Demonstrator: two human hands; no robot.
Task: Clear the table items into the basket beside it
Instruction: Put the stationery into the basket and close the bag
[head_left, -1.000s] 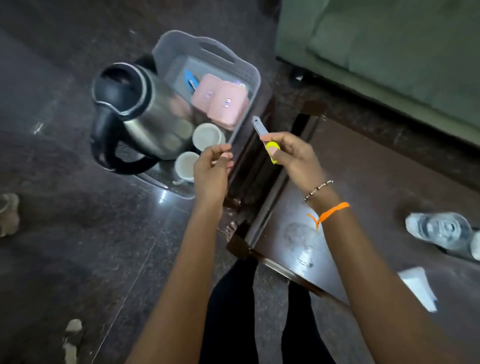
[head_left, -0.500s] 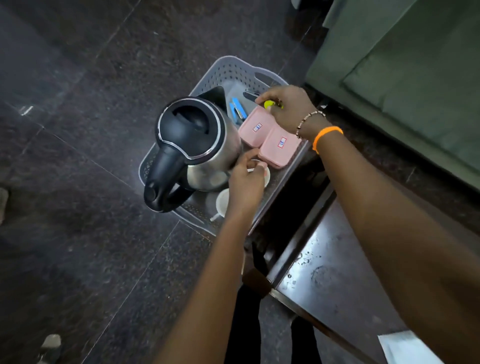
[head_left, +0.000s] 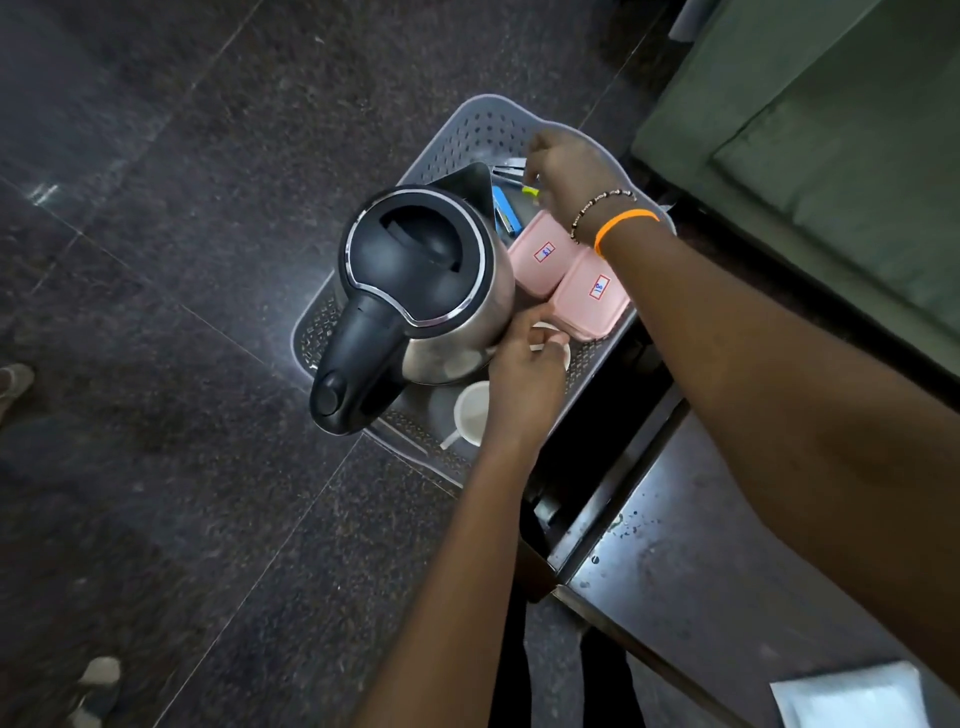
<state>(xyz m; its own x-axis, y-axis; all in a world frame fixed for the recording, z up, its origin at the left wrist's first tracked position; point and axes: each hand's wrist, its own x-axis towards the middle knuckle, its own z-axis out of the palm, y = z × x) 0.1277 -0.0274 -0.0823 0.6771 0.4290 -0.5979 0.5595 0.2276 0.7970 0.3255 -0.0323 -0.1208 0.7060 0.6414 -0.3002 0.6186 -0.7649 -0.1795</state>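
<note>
A grey perforated basket (head_left: 467, 135) stands on the dark floor left of the table (head_left: 701, 571). It holds a steel kettle with a black lid (head_left: 415, 291), two pink boxes (head_left: 545, 260), a blue stapler (head_left: 504, 210) and a white cup (head_left: 472, 413). My right hand (head_left: 566, 171) reaches into the basket's far end, fingers closed on a small yellow-handled tool (head_left: 530, 191) whose metal end points left. Between the kettle and the pink boxes, my left hand (head_left: 524, 374) pinches the rim of a second white cup (head_left: 550, 332), which it mostly hides.
A white paper (head_left: 852, 696) lies on the dark wooden table at the lower right. A green sofa (head_left: 831, 156) fills the upper right. Footwear (head_left: 98, 675) lies on the floor at the left edge.
My right hand carried the yellow-handled tool from above the table's edge into the basket's far end. My left hand moved down to the cup beside the kettle.
</note>
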